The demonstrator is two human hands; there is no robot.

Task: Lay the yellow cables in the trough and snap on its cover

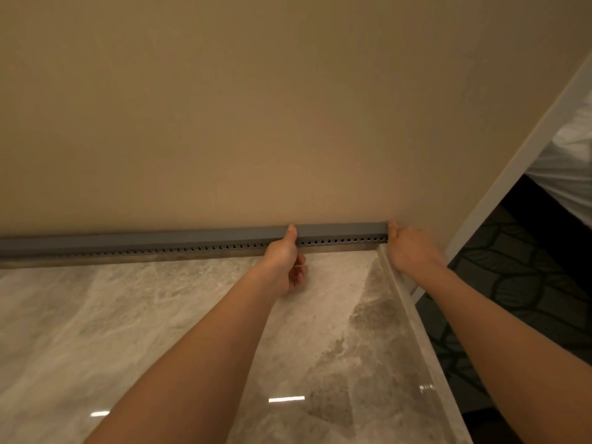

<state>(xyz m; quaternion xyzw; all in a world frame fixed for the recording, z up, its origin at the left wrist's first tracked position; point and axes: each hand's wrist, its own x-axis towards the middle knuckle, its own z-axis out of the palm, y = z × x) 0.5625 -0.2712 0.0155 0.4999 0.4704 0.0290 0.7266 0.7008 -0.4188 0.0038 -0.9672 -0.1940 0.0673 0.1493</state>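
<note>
Grey plastic trough [160, 243] ran along the wall's foot. The left hand [285, 261] pressed its thumb on the trough cover, fingers loosely curled, clamping nothing. At the trough's end, the right hand [408, 248] touched it with a half-closed grip.

Two bare forearms, no sleeves; left hand [283, 261], right hand [413, 251].

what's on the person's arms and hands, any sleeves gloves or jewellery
Nothing worn that shows. Both forearms are bare as far up as the frame reaches, with no sleeve edge in sight. The left hand and right hand have no gloves, and no watch, band or ring is visible on either.
</note>
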